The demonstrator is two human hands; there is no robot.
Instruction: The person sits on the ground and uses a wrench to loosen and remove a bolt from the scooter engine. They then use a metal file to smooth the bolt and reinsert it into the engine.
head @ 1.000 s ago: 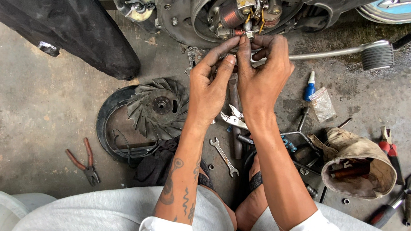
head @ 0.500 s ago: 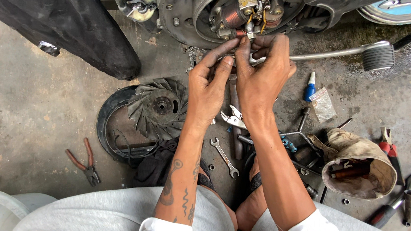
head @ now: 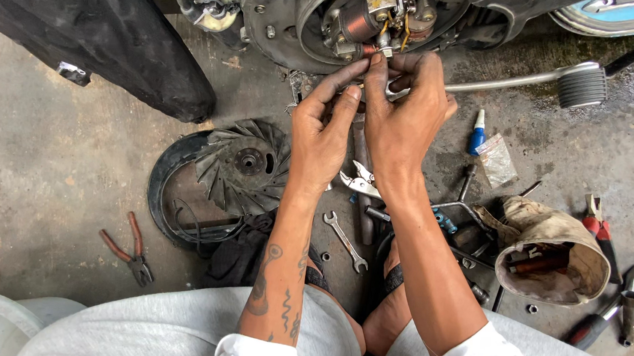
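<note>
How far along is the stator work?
Done: the fan flywheel is off and lies on the floor, leaving the stator exposed. In hand: left hand and right hand pinch something small just below it; what exactly is hidden by the fingers. Left: flywheel still to refit; wrench and pliers lie loose.

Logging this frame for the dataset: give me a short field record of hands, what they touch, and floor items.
left hand: fingertips pinched with the right at a small part just below the engine's coil plate; part too small to identify
right hand: fingers curled at the same spot, touching the left
fan wheel: on the floor, left of the left forearm
wrench: on the floor between the forearms
red pliers: floor, far left
cloth bag: floor, right, holding tools
kick pedal: upper right
</note>
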